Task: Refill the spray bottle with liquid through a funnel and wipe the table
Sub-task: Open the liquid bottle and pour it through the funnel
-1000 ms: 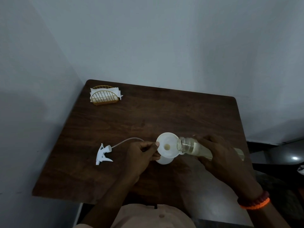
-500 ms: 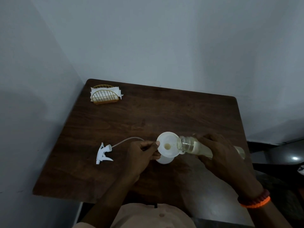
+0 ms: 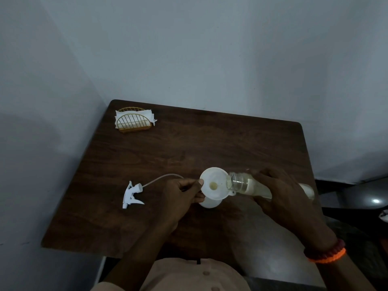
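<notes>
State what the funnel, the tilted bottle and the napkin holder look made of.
Funnel: opaque white plastic, smooth matte look.
Tilted bottle: clear plastic, probably; threaded neck, pale liquid visible through it.
Napkin holder: thin gold-coloured wire, likely metal.

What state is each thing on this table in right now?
White plastic funnel: upright in the white spray bottle, yellowish liquid at its hole.
Clear refill bottle: uncapped, tipped over the funnel.
White trigger sprayer head: off, lying on the table.
Left hand: steadying the funnel.
Right hand: holding the refill bottle.
</notes>
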Action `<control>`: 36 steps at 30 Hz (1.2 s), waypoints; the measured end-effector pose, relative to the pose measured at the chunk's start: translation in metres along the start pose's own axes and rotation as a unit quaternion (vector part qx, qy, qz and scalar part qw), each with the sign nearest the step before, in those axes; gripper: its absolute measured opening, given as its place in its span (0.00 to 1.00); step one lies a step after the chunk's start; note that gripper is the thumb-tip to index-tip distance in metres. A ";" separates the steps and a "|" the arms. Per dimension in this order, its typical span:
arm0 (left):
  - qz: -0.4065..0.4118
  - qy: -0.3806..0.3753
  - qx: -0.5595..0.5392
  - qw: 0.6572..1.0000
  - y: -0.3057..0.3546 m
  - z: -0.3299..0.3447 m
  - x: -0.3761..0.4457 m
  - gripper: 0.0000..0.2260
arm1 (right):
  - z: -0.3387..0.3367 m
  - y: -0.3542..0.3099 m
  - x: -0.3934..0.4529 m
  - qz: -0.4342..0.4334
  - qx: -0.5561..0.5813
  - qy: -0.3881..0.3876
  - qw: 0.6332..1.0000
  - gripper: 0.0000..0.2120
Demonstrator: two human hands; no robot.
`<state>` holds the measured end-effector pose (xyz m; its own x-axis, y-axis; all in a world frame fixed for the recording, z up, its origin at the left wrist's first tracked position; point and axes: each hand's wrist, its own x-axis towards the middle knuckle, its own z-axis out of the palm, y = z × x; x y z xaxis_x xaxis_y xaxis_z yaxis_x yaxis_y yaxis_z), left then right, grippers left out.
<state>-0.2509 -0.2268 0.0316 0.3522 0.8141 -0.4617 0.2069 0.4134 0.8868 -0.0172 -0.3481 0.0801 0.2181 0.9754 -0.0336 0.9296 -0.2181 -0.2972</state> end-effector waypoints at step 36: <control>-0.005 -0.002 -0.015 1.000 0.004 0.001 -0.001 0.05 | -0.006 -0.001 0.004 -0.015 -0.033 0.018 0.999 0.33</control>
<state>-0.2493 -0.2268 0.0353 0.3535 0.8090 -0.4697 0.1827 0.4327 0.8828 -0.0155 -0.3447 0.0859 0.1990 0.9800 0.0082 0.9530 -0.1916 -0.2349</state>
